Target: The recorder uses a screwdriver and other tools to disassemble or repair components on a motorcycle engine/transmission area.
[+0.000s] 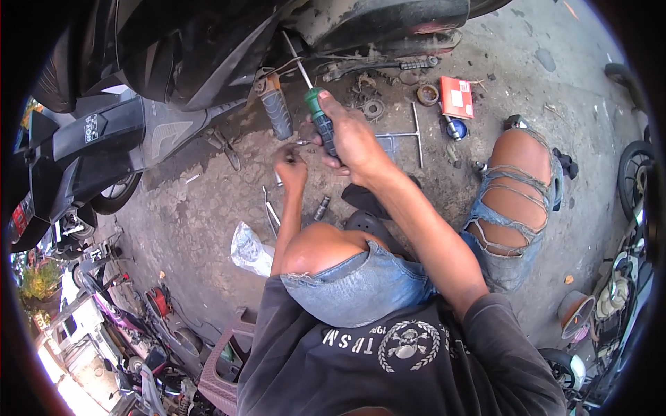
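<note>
Well left of the grey ribbed footrest (pixel 277 114), a stretch of black and grey motorbike bodywork (pixel 104 132) leans across the view. Dark glossy panels (pixel 187 55) fill the space above the footrest and to its left. A crumpled clear plastic bag (pixel 251 249) lies on the ground below the footrest, a little to its left, and a slim silver tool (pixel 271 208) lies between the two. The left hand (pixel 291 166) is just below the footrest, its fingers curled in; whether they have hold of anything I cannot tell.

The screwdriver (pixel 313 100) slants just right of the footrest, its shaft running up and leftward past the footrest's top end toward the dark panels; I cannot tell whether the tip touches them. It has a long, straight, bright silver shaft and a thick handle, green at the shaft end and darker, with a textured look, lower down. The right hand (pixel 350 135), right of the footrest, is closed around that handle, with the thumb laid along the green part.

Further right of the footrest, a T-shaped metal bar (pixel 417 135) lies on the stained ground, then a red and white box (pixel 456 98).
</note>
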`<state>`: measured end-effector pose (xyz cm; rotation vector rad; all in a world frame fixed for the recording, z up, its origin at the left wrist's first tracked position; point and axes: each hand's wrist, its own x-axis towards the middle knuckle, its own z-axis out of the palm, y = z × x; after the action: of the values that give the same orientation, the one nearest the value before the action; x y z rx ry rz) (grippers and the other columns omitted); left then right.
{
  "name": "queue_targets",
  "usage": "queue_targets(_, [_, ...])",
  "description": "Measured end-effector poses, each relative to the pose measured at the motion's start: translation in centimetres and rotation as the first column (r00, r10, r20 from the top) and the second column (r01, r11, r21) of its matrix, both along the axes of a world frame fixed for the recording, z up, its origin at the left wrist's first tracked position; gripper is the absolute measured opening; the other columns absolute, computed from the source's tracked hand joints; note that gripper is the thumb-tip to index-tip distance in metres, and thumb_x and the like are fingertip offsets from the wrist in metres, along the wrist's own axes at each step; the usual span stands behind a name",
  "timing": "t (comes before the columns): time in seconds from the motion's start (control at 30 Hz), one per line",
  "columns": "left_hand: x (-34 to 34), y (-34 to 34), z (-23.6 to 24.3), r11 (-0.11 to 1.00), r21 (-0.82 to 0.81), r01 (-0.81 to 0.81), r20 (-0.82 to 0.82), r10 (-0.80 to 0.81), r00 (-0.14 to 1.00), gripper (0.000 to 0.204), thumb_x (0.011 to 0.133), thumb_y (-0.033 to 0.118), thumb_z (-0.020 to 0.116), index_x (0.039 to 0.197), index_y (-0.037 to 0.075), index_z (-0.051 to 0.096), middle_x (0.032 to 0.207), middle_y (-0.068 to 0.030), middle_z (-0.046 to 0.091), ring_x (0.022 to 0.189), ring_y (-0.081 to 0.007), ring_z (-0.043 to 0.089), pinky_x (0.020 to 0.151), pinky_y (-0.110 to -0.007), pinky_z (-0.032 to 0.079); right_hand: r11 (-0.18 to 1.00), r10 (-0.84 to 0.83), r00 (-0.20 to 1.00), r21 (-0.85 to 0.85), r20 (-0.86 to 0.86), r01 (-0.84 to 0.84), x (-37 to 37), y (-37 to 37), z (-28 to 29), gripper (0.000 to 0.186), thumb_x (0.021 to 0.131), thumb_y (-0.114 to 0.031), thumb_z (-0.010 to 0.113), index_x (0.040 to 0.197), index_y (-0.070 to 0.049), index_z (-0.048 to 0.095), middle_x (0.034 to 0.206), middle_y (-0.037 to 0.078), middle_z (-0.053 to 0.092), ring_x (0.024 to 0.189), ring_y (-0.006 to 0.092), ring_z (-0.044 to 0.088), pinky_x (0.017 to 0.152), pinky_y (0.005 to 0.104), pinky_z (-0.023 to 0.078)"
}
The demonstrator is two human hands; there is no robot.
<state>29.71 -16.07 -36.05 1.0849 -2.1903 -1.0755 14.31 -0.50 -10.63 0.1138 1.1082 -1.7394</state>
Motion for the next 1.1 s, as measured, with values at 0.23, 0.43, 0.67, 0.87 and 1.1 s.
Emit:
queue_targets(0.23, [0.5,1.4,-4.7,0.881,-0.339,0.33,0.357,-0.204,0.911,0.021,0.081,0.017,0.066,0.099,0.008,0.07,0.102,-0.0163,0.059,0.101,-0.0325,0.055,0.086,-0.044,0.044,0.969,0.103,0.919,0.246,-0.381,-0.006,2.8,4.8,-5.0,0.049,0.094,-0.043,0.051,0.088,0.005,0.06,0.064,0.007,0.056,0.063,0.0134,0.052,0.057,0.0304,0.042])
queue_targets(0.43, [-1.0,3.1,-3.6,0.92,-0.186,0.345,0.245,-0.296,0.923,0.017,0.081,0.006,0.065,0.097,0.0,0.069,0.098,-0.0174,0.065,0.088,-0.0309,0.063,0.081,-0.037,0.049,0.851,-0.381,0.623,0.005,-0.683,0.525,4.5,7.7,-11.8,0.024,0.083,-0.022,0.07,0.085,0.0,0.061,0.065,0.002,0.057,0.057,0.0075,0.05,0.051,0.0257,0.04])
queue_targets(0.67, [-0.5,6.7,1.6,0.843,0.537,-0.031,0.155,-0.063,0.986,0.027,0.076,0.0,0.072,0.101,-0.008,0.066,0.097,-0.0155,0.068,0.086,-0.0196,0.064,0.08,-0.029,0.052,0.647,-0.724,0.69,-0.372,-0.025,0.666,-5.9,3.0,-9.3,0.05,0.082,-0.016,0.06,0.121,0.012,0.047,0.094,0.021,0.064,0.065,0.0229,0.064,0.063,0.0333,0.057])
queue_targets(0.87, [0.2,2.6,11.1,0.879,0.475,-0.035,0.266,-0.105,0.958,0.028,0.073,0.0,0.076,0.097,-0.004,0.063,0.09,-0.0116,0.067,0.083,-0.0151,0.062,0.074,-0.025,0.05,0.567,-0.666,0.742,-0.596,0.074,0.568,-7.4,2.8,-11.0,0.062,0.077,-0.013,0.055,0.13,0.015,0.037,0.107,0.025,0.061,0.081,0.0242,0.066,0.073,0.0319,0.056])
queue_targets(1.1, [-4.1,-0.5,23.1,0.863,0.495,0.102,0.54,-0.398,0.742,0.024,0.073,-0.007,0.074,0.093,-0.004,0.062,0.084,-0.0063,0.067,0.076,-0.0111,0.061,0.072,-0.022,0.047,0.74,-0.415,0.9,-0.527,0.131,0.418,-7.7,1.5,-11.6,0.056,0.064,-0.024,0.07,0.114,-0.001,0.058,0.092,0.015,0.063,0.081,0.0229,0.061,0.08,0.0317,0.048])
